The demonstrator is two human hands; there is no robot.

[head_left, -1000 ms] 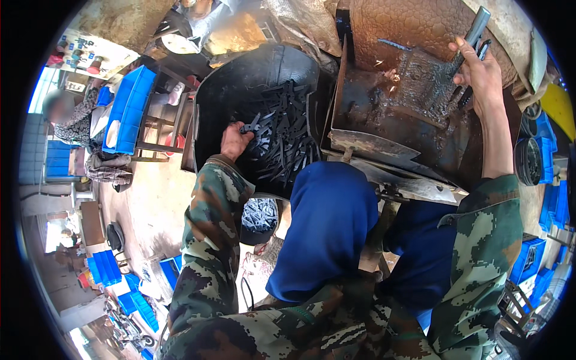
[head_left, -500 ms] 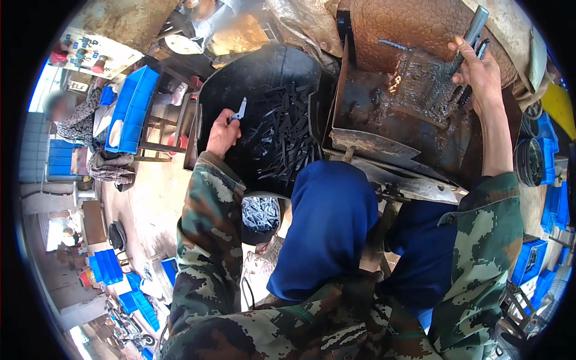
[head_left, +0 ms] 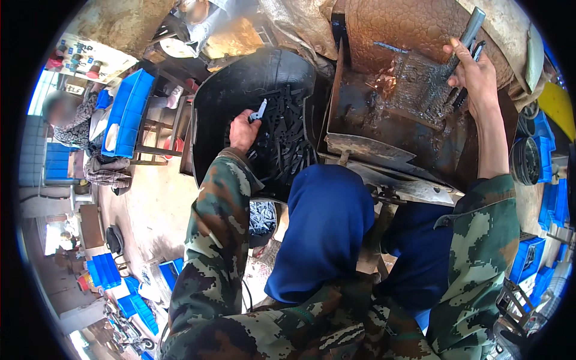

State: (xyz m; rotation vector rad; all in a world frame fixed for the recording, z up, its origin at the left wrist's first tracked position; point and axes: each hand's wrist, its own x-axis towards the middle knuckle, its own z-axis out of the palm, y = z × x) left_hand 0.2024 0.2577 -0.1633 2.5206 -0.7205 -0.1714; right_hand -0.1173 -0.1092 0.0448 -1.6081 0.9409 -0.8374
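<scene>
My left hand point(head_left: 243, 130) pinches a small flat metal piece point(head_left: 260, 110) with a bright silvery tip. It is over a black tub point(head_left: 210, 90) holding a heap of dark flat metal strips point(head_left: 282, 129). On the right, my right hand point(head_left: 477, 78) is wrapped round a thick grey metal bar point(head_left: 470, 33) with a thinner dark bar alongside it. Their lower ends meet a wet, sludge-covered block point(head_left: 420, 87) inside a rusty metal box point(head_left: 366, 144). An orange glint shows at the block's left edge; the parts under the sludge are hidden.
Below the tub, a bucket point(head_left: 263, 217) holds many silvery metal pieces. A thin metal strip point(head_left: 391, 47) lies at the back of the box. Another person point(head_left: 75, 123) sits at far left by a blue bin point(head_left: 128, 114). Blue crates point(head_left: 528, 259) stand at right.
My left hand has moved right, over the heap of strips, still holding the metal piece. My right hand has barely shifted on the bars. The orange glint looks larger.
</scene>
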